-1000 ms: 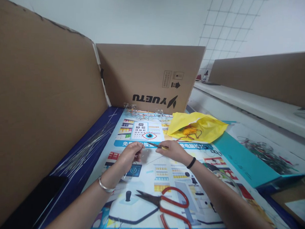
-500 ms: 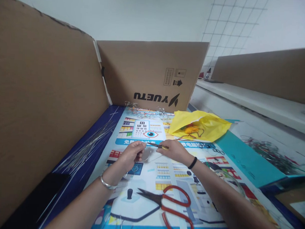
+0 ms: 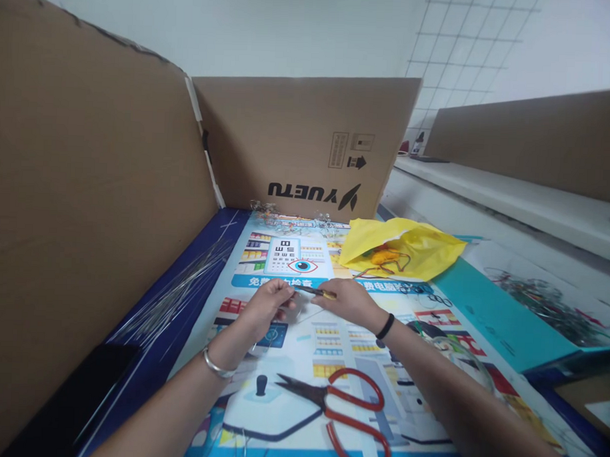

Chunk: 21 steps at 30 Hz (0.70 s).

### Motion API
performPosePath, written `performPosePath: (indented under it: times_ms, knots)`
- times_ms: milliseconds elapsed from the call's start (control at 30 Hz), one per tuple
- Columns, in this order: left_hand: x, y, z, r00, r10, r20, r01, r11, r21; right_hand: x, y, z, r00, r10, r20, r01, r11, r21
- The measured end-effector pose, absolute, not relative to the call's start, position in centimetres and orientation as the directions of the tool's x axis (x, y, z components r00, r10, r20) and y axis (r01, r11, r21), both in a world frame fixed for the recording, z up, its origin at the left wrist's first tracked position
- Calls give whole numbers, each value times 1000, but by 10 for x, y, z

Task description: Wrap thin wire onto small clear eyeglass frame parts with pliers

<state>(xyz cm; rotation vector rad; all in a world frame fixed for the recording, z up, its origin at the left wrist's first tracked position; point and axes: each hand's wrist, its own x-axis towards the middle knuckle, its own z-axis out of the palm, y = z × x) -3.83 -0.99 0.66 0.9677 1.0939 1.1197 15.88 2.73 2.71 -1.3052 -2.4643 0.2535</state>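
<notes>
My right hand (image 3: 351, 301), with a black band at the wrist, grips small pliers (image 3: 310, 291) whose dark tip points left. The tip reaches the fingertips of my left hand (image 3: 269, 308), which are pinched together. Thin wire shows faintly around and below those fingers; what exactly the left hand pinches is too small to make out. Red-handled scissors (image 3: 346, 403) lie on the printed sheet (image 3: 301, 342) nearer to me, blades pointing left. A yellow bag (image 3: 424, 249) with orange cord in its opening lies beyond my right hand.
Long thin wires (image 3: 175, 294) lie at the left beside a black flat object (image 3: 74, 394). Cardboard panels (image 3: 298, 135) stand behind and left. Wire pieces rest at the back and in a teal folder (image 3: 497, 315) at the right.
The view has shifted slightly. Both hands stay at nearly the same place; the wire loop below the left fingertips now shows less clearly.
</notes>
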Motion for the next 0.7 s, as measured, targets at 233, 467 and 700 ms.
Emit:
performPosePath:
  times_ms: [233,467,700]
  knots:
    - [-39,-10,7,107,981,-159,-194,177,965,156,24,28,-516,831,208,772,557,-308]
    - [-36,-13,14,55,987,-151,-142,157,977,157,24,25,-530,827,187,761,561,-326]
    - [-37,-10,14,25,997,-77,-210,81,974,157,29,20,-583,784,214,697,618,-364]
